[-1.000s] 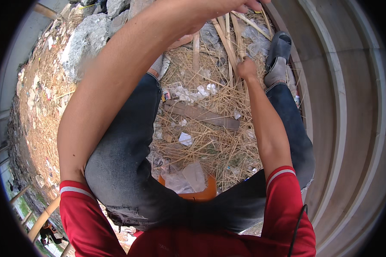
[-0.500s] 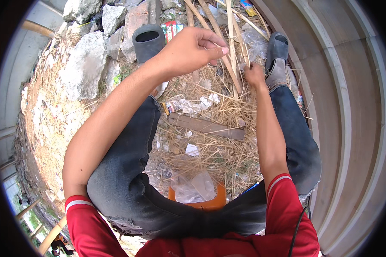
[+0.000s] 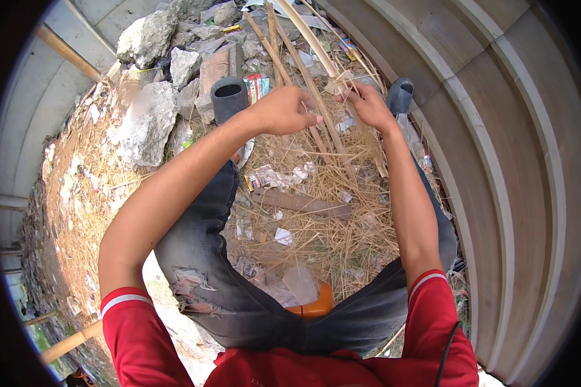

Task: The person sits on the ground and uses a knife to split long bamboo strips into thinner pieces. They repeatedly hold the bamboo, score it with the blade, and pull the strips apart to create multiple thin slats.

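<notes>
At the far left a heap of pale grey broken rocks (image 3: 145,116) lies on ground strewn with dry yellow straw (image 3: 316,238), and just right of the rocks stands a black rubber boot (image 3: 229,98) on the person's left foot, its open top toward the camera. Next comes the left hand (image 3: 284,111), fingers curled in a loose fist with the thumb pointing right; it rests against a thin tan bamboo stick (image 3: 316,97), though whether the fingers actually clamp it cannot be told from this angle. That stick is one of several long split bamboo strips (image 3: 303,39) that run on a slant from the top centre of the view down toward the straw between the knees, so their long axis goes from upper left to lower right, passing between the two hands. Further right, the right hand (image 3: 370,106) pinches a small pale strip of fibre (image 3: 337,82) at the sticks, thumb and fingertips closed on it, just above and left of its knuckles. Both hands sit near each other, the right one closer to the fibre. Beyond it a second black boot (image 3: 400,95) stands beside the curved wall of pale wooden planks (image 3: 497,161).
</notes>
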A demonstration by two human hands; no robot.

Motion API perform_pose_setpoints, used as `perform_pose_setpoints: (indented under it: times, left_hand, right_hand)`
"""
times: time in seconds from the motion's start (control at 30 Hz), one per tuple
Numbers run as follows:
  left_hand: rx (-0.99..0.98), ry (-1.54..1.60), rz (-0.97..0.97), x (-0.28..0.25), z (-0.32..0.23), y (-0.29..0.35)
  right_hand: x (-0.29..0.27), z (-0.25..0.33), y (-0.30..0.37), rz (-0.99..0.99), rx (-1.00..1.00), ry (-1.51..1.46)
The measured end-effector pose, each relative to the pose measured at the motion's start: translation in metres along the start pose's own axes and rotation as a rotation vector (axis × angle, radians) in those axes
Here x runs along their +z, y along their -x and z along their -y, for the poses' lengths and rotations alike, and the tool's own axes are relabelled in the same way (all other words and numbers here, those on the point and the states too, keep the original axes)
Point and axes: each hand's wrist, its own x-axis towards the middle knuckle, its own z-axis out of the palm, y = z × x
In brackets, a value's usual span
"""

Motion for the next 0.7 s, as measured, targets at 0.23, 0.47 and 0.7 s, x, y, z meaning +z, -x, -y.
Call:
perform_pose_setpoints:
  times: [0.23, 0.47, 0.7]
  left_hand:
    - [-0.056, 0.065, -0.073, 0.028, 0.024, -0.004]
    - [0.021, 0.26, -0.335, -0.007, 0.01, -0.001]
    - [0.629, 0.529, -0.88, -0.095, -0.061, 0.024]
  right_hand:
    - [0.003, 0.029, 0.007, -0.096, -0.04, -0.186]
    - [-0.009, 0.078, 0.003, -0.264, -0.147, -0.356]
    - [0.026, 0.149, 0.034, 0.029, -0.179, -0.161]
